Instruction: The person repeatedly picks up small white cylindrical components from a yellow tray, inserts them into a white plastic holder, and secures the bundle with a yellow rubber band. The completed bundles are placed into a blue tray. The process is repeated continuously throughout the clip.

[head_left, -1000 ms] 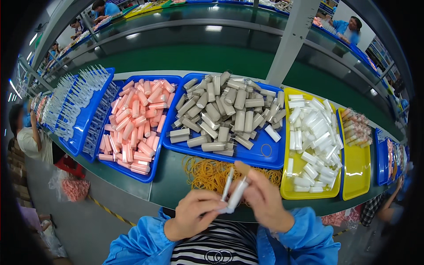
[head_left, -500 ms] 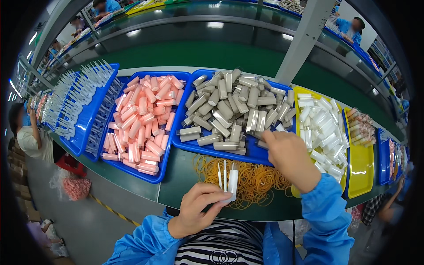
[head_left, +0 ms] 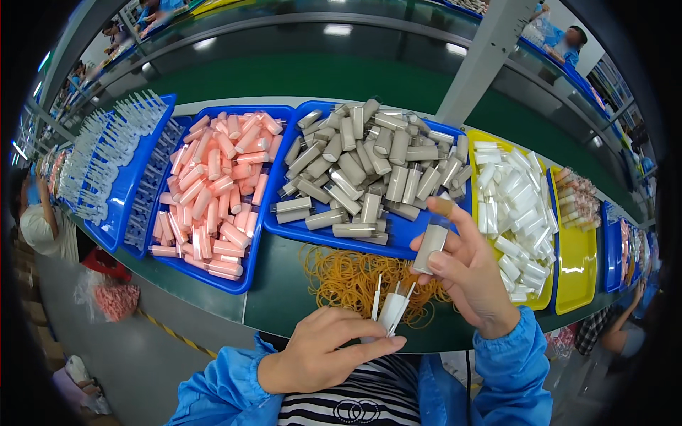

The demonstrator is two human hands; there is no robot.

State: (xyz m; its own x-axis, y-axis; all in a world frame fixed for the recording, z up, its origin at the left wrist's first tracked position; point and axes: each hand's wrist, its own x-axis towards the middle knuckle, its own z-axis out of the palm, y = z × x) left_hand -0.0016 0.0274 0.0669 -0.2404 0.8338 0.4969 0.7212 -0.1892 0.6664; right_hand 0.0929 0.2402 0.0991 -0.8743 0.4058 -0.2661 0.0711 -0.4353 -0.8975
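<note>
The right hand [head_left: 472, 273] has come back from the blue tray of grey tubes [head_left: 369, 167]. A moment ago it reached into that tray with nothing in it. Now its thumb and fingers are closed on one grey tube [head_left: 430, 247], held up just above the pile of orange rubber bands [head_left: 355, 280]. So one more piece has been picked for the little bunch.

The left hand [head_left: 327, 351] has barely moved. Its fingers are pinched on a small bunch of white pieces [head_left: 392, 309], with two thin white sticks [head_left: 376, 295] poking up past the fingertips. The grey tube is just to the right of that bunch, near but not touching.

Counting: one grey tube in the right fingers, two sticks I can see in the left. Beyond the fingers sit five trays: one with clear spoons [head_left: 106, 153], one with pink tubes [head_left: 213, 188], the grey one, one yellow with white tubes [head_left: 515, 206], and another yellow one [head_left: 579, 270]. The tubes and bands are too many to count.
</note>
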